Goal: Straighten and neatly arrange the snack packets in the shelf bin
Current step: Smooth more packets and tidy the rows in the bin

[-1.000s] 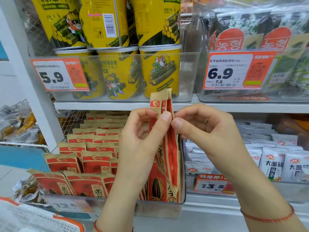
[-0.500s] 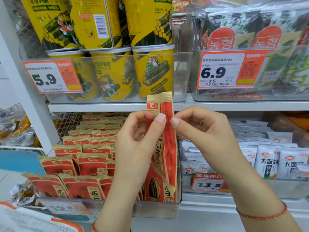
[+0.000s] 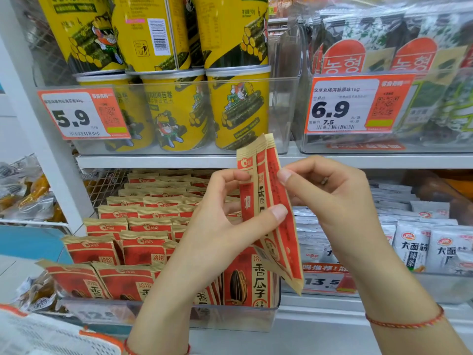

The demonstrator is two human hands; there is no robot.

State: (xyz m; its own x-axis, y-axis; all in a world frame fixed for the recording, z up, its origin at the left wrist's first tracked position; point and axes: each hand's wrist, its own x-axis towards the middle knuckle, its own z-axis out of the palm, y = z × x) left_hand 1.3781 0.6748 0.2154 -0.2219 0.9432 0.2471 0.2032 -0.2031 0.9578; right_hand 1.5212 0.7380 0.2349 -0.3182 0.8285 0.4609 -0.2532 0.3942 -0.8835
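A clear plastic shelf bin (image 3: 230, 320) holds rows of red-and-tan sunflower seed packets (image 3: 143, 229), most leaning back in overlapping rows. One packet (image 3: 247, 280) stands upright at the bin's front right. Above that corner, my left hand (image 3: 217, 226) and my right hand (image 3: 330, 198) pinch a small bunch of the same packets (image 3: 268, 201) edge-on, lifted clear of the bin, tops reaching the upper shelf edge. Thumb and finger of each hand press the bunch from opposite sides.
The shelf above (image 3: 384, 161) carries yellow seaweed-roll cans (image 3: 238, 111) and seaweed packs (image 3: 384, 47) behind price tags. A bin of white packets (image 3: 414, 247) sits to the right. A white upright (image 3: 51, 160) and wire basket of bagged snacks (image 3: 23, 198) stand left.
The bunch of packets has come up out of the bin's right end and tilted, its lower end swinging right. My left fingers now grip lower on it.
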